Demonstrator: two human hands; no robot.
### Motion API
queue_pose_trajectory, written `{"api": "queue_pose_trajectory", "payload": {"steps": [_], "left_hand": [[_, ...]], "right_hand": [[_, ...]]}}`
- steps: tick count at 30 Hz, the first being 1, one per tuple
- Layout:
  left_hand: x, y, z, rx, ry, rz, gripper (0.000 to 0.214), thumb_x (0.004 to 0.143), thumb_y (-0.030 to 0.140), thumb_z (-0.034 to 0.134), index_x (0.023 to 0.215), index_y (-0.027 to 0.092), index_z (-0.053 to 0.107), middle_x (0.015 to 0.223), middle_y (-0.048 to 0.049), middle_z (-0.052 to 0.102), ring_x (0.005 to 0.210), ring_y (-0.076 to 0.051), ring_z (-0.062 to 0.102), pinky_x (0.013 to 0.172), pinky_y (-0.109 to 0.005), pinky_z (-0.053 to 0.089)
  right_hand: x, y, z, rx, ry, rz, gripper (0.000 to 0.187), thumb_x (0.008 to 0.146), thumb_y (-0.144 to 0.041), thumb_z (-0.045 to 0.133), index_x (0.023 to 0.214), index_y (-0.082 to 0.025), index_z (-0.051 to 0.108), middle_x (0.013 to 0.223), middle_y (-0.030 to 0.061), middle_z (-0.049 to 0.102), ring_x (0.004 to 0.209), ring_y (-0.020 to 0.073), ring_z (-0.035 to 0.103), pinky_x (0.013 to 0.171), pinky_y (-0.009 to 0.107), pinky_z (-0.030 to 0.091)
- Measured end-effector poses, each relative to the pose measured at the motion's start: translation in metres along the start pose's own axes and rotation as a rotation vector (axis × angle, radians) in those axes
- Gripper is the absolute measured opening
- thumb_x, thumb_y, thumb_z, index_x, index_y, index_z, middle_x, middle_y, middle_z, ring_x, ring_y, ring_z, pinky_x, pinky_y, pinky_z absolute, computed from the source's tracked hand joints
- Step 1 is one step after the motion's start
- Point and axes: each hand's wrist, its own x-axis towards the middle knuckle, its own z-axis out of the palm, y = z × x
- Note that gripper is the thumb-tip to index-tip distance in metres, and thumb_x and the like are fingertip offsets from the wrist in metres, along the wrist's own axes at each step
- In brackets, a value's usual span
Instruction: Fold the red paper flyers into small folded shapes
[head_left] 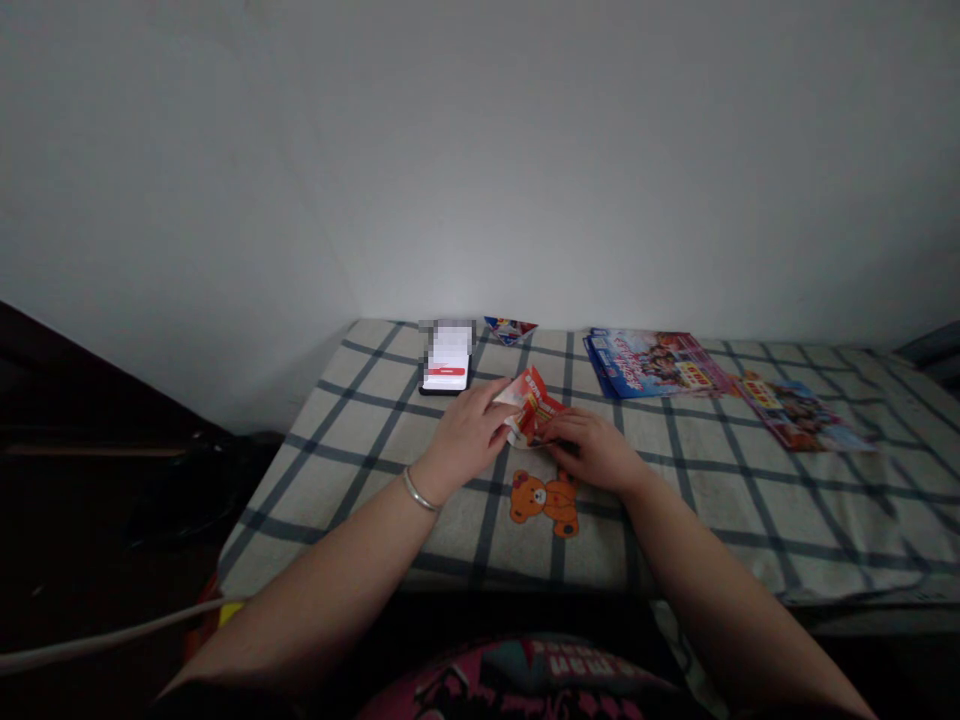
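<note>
A small red and white printed paper (531,403), partly folded, sits between both hands above a checked cloth (360,440). My left hand (466,436) pinches its left edge with closed fingers; a silver bangle circles that wrist. My right hand (592,450) presses and grips the paper's right side, fingers curled. An orange bear print (546,502) on the cloth lies just below the hands.
A phone (447,357) with a lit screen lies behind my left hand. A small folded triangle of coloured paper (510,328) rests near the wall. Two colourful leaflets (652,362) (802,412) lie at the right. Dark floor drops off to the left.
</note>
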Motion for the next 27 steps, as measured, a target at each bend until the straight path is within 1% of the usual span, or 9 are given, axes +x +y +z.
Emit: {"api": "queue_pose_trajectory", "payload": {"steps": [3, 8, 11, 15, 19, 24, 27], "left_hand": [[0.000, -0.001, -0.002, 0.019, -0.015, 0.046, 0.023, 0.082, 0.013, 0.064, 0.103, 0.019, 0.065, 0.135, -0.0113, 0.050, 0.120, -0.027, 0.051, 0.100, -0.049, 0.047], [0.000, 0.000, -0.002, 0.013, -0.075, 0.248, 0.010, 0.084, 0.018, 0.064, 0.093, 0.021, 0.068, 0.139, -0.0067, 0.048, 0.132, -0.030, 0.039, 0.106, -0.050, 0.042], [0.000, 0.001, -0.002, 0.001, -0.089, 0.309, 0.007, 0.087, 0.019, 0.061, 0.087, 0.020, 0.069, 0.136, -0.0051, 0.052, 0.134, -0.029, 0.037, 0.109, -0.051, 0.039], [-0.001, 0.003, -0.003, -0.022, -0.115, 0.333, 0.010, 0.086, 0.019, 0.062, 0.091, 0.021, 0.070, 0.136, -0.0057, 0.052, 0.135, -0.028, 0.036, 0.110, -0.051, 0.038], [-0.002, 0.004, -0.004, -0.012, -0.132, 0.345, 0.013, 0.085, 0.018, 0.062, 0.095, 0.022, 0.070, 0.139, -0.0051, 0.050, 0.138, -0.029, 0.032, 0.111, -0.050, 0.038], [-0.002, 0.006, -0.004, -0.019, -0.128, 0.344, 0.012, 0.085, 0.019, 0.062, 0.091, 0.022, 0.072, 0.139, -0.0050, 0.050, 0.138, -0.029, 0.032, 0.111, -0.050, 0.038], [-0.001, 0.005, -0.007, -0.026, -0.126, 0.299, 0.012, 0.082, 0.019, 0.064, 0.088, 0.023, 0.073, 0.139, -0.0039, 0.052, 0.138, -0.030, 0.033, 0.112, -0.052, 0.034]], "right_hand": [[-0.003, 0.003, -0.001, -0.017, 0.016, 0.052, 0.016, 0.085, -0.017, 0.055, 0.094, -0.022, 0.067, 0.095, 0.0046, 0.071, 0.091, 0.0198, 0.064, 0.083, 0.034, 0.049], [-0.005, 0.005, -0.002, -0.051, 0.029, 0.105, 0.018, 0.090, -0.021, 0.051, 0.097, -0.022, 0.067, 0.093, 0.0050, 0.071, 0.088, 0.0199, 0.064, 0.081, 0.033, 0.049], [-0.006, 0.007, -0.001, -0.114, 0.066, 0.147, 0.020, 0.091, -0.022, 0.049, 0.099, -0.022, 0.068, 0.093, 0.0061, 0.071, 0.087, 0.0208, 0.063, 0.081, 0.034, 0.048], [-0.008, 0.011, -0.002, -0.160, 0.112, 0.164, 0.020, 0.091, -0.023, 0.049, 0.094, -0.021, 0.068, 0.088, 0.0062, 0.071, 0.085, 0.0208, 0.063, 0.081, 0.035, 0.047], [-0.008, 0.013, -0.002, -0.153, 0.118, 0.177, 0.020, 0.091, -0.021, 0.049, 0.092, -0.021, 0.068, 0.084, 0.0058, 0.070, 0.081, 0.0199, 0.062, 0.078, 0.033, 0.046], [-0.007, 0.013, 0.002, -0.114, 0.122, 0.280, 0.018, 0.089, -0.022, 0.051, 0.094, -0.021, 0.068, 0.087, 0.0059, 0.070, 0.083, 0.0202, 0.062, 0.078, 0.033, 0.047], [-0.006, 0.014, 0.006, -0.094, 0.149, 0.343, 0.018, 0.089, -0.025, 0.053, 0.097, -0.021, 0.068, 0.086, 0.0052, 0.069, 0.080, 0.0198, 0.062, 0.074, 0.032, 0.047]]}}
